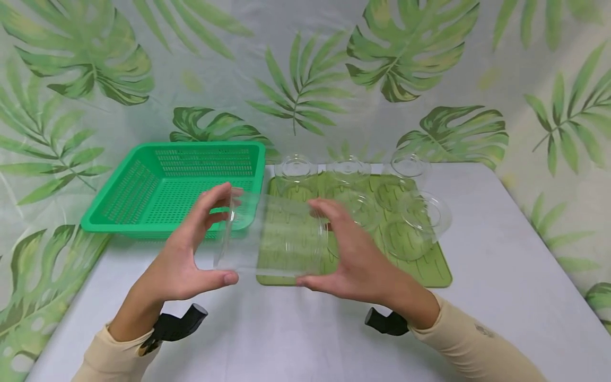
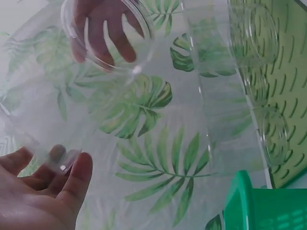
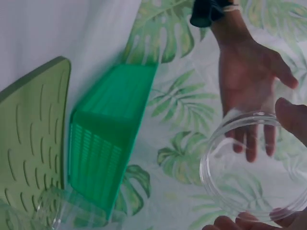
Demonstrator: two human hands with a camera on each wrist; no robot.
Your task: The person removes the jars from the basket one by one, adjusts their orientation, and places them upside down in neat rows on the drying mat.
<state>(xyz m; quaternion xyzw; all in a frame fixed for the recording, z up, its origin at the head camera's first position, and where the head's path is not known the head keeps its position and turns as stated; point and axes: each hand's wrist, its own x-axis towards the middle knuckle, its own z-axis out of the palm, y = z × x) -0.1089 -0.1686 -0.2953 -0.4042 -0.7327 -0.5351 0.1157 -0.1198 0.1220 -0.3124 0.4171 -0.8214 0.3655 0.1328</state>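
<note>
A clear plastic jar [image 1: 281, 239] lies sideways in the air, spanned by both hands above the mat's left part. My left hand [image 1: 183, 265] holds its left end, fingers at the far side and thumb at the near side. The right hand [image 1: 358, 254] grips the other end the same way. In the right wrist view the jar's round rim [image 3: 207, 167] sits between the right thumb and fingers, and the left hand [image 3: 247, 79] shows beyond it. The left wrist view has the left hand [image 2: 43, 191] at the jar's clear edge.
Several similar clear jars [image 1: 415, 225] stand on a green ridged mat [image 1: 296, 280] at centre right. A green perforated basket [image 1: 143, 228] is at the back left. All are on a white-covered table [image 1: 286, 334], with a leaf-printed cloth [image 1: 305, 69] behind.
</note>
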